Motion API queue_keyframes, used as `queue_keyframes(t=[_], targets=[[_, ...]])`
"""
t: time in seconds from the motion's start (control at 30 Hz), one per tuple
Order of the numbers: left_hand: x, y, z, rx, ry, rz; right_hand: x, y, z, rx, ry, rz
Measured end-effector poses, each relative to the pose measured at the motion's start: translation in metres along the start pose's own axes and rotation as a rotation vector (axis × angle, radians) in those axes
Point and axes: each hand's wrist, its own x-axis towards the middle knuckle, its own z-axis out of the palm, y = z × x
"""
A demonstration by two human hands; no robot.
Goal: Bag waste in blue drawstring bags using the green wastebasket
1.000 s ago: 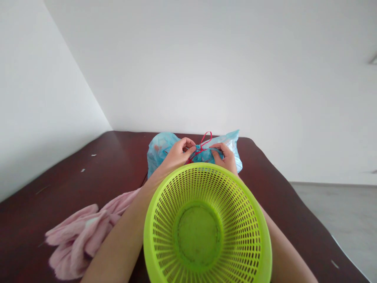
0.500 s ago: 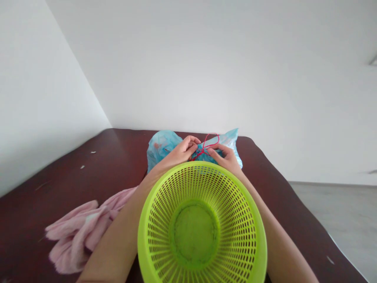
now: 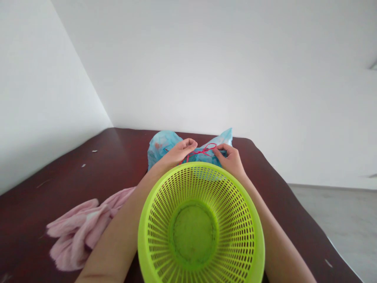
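A translucent blue plastic bag (image 3: 161, 142) lies near the far edge of the table, with a red string (image 3: 204, 151) across its gathered middle. The string forms a bow-like shape with a loop toward the right. My left hand (image 3: 185, 148) is closed, thumb and fingers pinching the string's left side. Closed as well, my right hand (image 3: 227, 156) pinches the loop at its right side. Between my forearms stands a lime-green plastic basket (image 3: 143, 236) with slotted walls and nothing inside. Its rim hides the lower part of the bag.
The dark red-brown table (image 3: 114, 169) meets a white wall (image 3: 188, 70) at the back and left. A crumpled pink cloth (image 3: 88, 224) lies beside my left forearm. Small white scraps (image 3: 94, 151) dot the left side. Pale floor (image 3: 338, 212) shows beyond the right edge.
My hands have moved slightly apart. The string's upright loop has dropped and now stretches sideways between them. The bag's right end has shifted a little left.
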Motion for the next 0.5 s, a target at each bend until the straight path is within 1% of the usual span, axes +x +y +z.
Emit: queue_keyframes(t=[0.1,0.27,0.43,0.5], targets=[[-0.003,0.000,-0.010,0.161,-0.008,0.019,0.001,0.000,-0.005,-0.006,0.084,0.003],[0.004,-0.008,-0.025,0.385,0.040,0.082,0.002,0.000,-0.011,0.083,0.242,0.042],[0.001,-0.007,-0.041,0.405,-0.030,0.054,0.004,0.008,-0.020,0.107,0.459,0.049],[-0.001,-0.004,-0.049,0.387,0.005,0.033,0.006,0.012,-0.025,0.103,0.559,0.046]])
